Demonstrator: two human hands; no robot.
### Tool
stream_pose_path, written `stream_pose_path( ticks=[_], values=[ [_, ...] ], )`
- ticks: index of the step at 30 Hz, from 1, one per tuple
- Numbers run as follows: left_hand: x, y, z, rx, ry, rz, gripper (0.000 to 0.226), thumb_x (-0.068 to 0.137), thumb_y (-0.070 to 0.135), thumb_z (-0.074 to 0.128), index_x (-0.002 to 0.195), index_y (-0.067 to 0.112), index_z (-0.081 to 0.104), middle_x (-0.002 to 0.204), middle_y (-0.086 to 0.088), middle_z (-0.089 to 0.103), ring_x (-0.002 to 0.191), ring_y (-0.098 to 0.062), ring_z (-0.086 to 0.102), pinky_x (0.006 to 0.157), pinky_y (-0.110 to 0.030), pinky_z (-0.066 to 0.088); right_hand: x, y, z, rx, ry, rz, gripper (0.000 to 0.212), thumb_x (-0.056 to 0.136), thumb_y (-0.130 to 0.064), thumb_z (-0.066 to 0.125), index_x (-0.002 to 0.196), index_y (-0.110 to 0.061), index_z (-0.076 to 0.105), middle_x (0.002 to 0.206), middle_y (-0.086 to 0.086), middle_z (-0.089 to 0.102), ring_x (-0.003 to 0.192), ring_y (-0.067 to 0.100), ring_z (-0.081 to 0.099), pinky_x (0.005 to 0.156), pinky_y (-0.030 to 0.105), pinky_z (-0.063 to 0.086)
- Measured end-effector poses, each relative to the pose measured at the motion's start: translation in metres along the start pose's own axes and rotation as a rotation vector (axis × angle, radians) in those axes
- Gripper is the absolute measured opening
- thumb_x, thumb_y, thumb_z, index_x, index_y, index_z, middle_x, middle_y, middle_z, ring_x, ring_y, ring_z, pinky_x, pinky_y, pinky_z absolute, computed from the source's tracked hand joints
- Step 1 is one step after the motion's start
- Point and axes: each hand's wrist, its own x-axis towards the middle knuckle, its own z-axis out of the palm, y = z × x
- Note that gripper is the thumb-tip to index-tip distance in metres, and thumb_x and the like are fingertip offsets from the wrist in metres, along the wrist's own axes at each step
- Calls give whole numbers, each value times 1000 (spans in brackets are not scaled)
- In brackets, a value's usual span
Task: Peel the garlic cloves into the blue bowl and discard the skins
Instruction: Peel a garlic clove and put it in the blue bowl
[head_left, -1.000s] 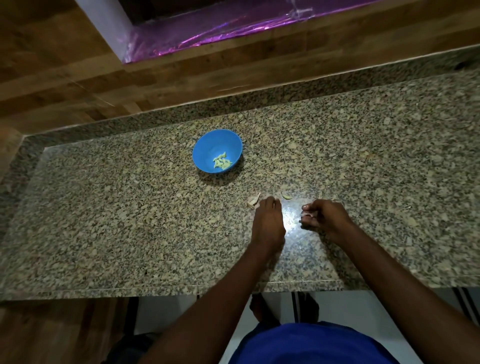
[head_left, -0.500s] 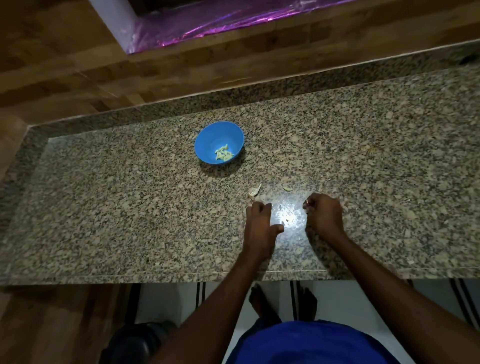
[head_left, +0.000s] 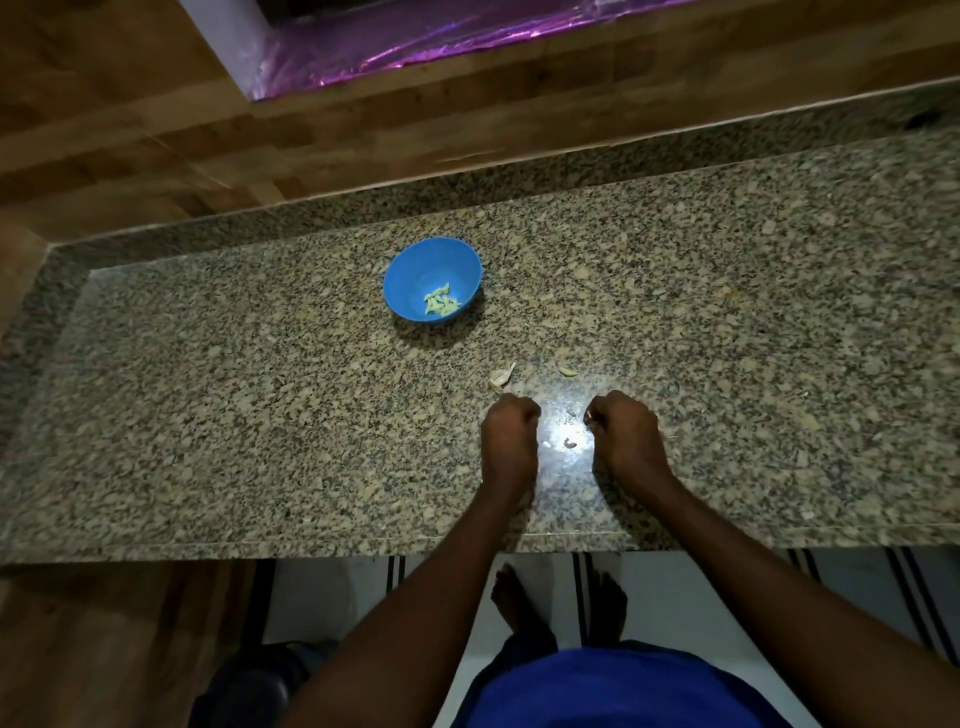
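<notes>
The blue bowl (head_left: 410, 270) stands on the granite counter (head_left: 208, 415) and holds several peeled garlic cloves (head_left: 441, 304). Nearer to me, my left hand (head_left: 511, 439) rests on the counter as a closed fist; nothing shows in it. My right hand (head_left: 626, 434) is curled shut beside it, with a small pale bit of garlic skin at its fingertips. Loose garlic skins (head_left: 503, 375) lie just beyond my left hand. Another skin piece (head_left: 568, 371) lies to their right. A small pale scrap (head_left: 570, 442) sits between my hands.
The counter's front edge (head_left: 363, 543) runs just behind my wrists. A wooden wall (head_left: 156, 145) rises behind the counter. Below, at the left of my legs, stands a dark round bin (head_left: 254, 686). My bare feet are on a white floor with a striped mat (head_left: 587, 587).
My left hand, flat on the counter with fingers out a second ago, has drawn back slightly and curled into a fist. The right hand stays curled shut.
</notes>
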Motion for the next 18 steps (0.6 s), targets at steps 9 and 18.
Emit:
stream_pose_path(
  ticks=[9,18],
  values=[
    [-6,20,21,220,-214,386,33,71,27,83,99,16,70,105,-5,60,92,-25,48,67,-35,45,4,6,-2,242,120,217,8,81,-6,74,78,-13,76,78,3,73,73,20,67,64,22,37],
    [-35,-10,1,369,-55,338,30,60,-3,79,71,15,58,74,-3,56,68,-21,52,49,-31,32,6,8,-3,310,114,247,3,80,-10,81,80,-10,78,79,5,76,71,15,68,58,11,38]
  ],
)
